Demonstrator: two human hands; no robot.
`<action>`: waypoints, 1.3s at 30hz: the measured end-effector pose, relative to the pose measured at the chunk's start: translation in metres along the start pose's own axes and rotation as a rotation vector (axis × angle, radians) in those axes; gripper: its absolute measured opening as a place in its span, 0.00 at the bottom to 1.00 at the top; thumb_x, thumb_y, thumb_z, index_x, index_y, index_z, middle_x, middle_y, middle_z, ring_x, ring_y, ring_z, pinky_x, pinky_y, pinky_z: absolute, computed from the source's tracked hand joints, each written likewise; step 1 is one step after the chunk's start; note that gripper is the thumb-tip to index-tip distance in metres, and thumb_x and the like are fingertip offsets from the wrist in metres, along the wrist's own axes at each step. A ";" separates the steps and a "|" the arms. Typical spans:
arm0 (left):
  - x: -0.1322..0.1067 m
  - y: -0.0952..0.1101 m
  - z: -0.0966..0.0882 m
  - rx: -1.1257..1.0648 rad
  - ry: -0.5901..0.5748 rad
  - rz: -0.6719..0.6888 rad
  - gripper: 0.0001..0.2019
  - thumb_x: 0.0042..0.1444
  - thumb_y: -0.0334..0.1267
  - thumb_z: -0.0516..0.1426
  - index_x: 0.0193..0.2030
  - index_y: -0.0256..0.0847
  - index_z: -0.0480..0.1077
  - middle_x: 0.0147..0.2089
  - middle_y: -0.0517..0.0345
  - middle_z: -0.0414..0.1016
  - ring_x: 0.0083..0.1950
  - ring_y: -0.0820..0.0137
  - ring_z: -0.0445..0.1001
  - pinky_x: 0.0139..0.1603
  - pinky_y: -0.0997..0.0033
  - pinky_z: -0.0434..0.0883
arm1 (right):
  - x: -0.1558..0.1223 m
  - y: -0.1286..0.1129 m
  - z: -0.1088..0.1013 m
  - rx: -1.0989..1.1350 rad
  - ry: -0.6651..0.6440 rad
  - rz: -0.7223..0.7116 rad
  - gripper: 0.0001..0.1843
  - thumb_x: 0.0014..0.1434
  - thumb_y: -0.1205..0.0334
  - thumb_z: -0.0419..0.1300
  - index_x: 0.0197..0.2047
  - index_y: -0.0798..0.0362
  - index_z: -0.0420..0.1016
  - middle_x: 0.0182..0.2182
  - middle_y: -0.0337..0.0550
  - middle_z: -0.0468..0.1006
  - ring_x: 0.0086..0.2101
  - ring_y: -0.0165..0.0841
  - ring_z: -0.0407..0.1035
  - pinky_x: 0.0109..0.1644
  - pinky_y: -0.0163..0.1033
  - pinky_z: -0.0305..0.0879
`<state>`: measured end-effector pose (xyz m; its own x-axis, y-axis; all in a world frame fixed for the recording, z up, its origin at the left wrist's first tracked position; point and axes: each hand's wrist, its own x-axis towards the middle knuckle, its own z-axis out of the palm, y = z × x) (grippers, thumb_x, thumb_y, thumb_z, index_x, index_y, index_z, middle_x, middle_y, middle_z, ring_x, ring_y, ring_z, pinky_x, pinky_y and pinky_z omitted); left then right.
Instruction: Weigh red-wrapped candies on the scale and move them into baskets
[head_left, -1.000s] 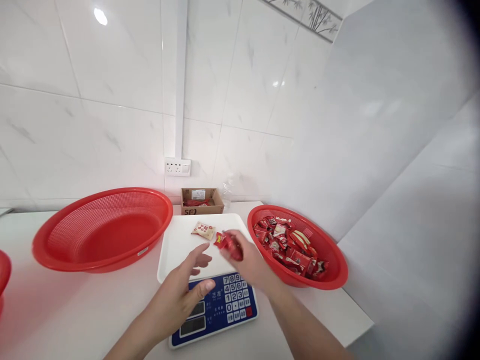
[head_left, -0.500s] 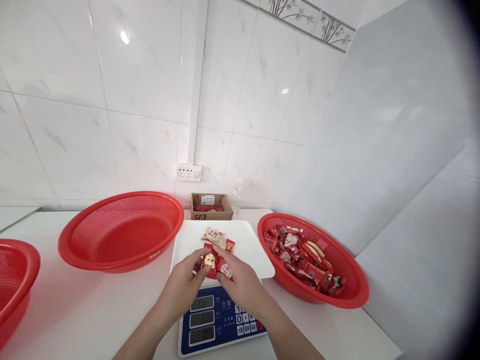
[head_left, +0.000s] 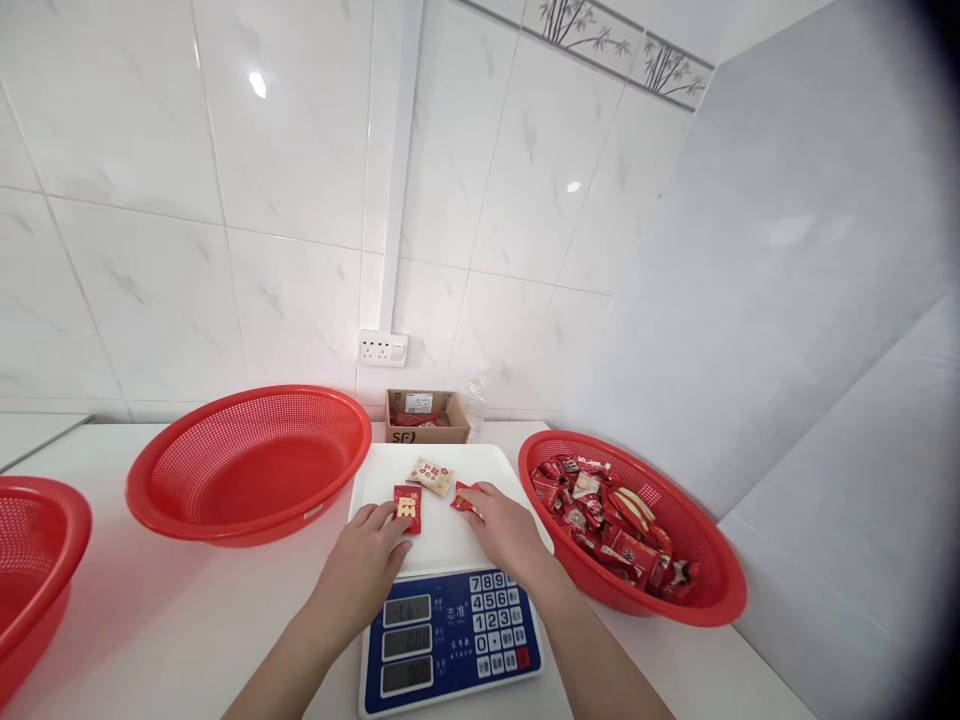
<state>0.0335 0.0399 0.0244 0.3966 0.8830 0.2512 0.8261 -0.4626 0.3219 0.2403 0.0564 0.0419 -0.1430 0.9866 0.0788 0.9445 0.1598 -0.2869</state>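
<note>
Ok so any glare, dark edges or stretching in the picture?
Head view: bright light spots glare off the tiled wall; head view: both right corners go black; head view: wide-angle stretch seems to elongate the rightmost red basket; head view: the red packet by the left hand looks crisp, but the scale's top display is hard to read.

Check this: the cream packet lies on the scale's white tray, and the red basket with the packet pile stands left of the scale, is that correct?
Not quite: the head view shows the red basket with the packet pile right of the scale. The cream packet does lie on the scale's white tray.
</note>
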 end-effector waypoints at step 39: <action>-0.002 -0.004 0.002 -0.048 -0.056 -0.013 0.20 0.61 0.47 0.47 0.57 0.46 0.64 0.65 0.51 0.60 0.69 0.54 0.47 0.63 0.42 0.51 | 0.002 -0.009 0.006 0.345 0.117 -0.094 0.22 0.59 0.57 0.52 0.57 0.48 0.66 0.51 0.46 0.71 0.53 0.39 0.62 0.56 0.46 0.56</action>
<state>0.0304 0.0404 0.0208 0.4091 0.8913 0.1956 0.8114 -0.4534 0.3688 0.2296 0.0569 0.0391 -0.1703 0.9599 0.2229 0.7710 0.2706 -0.5765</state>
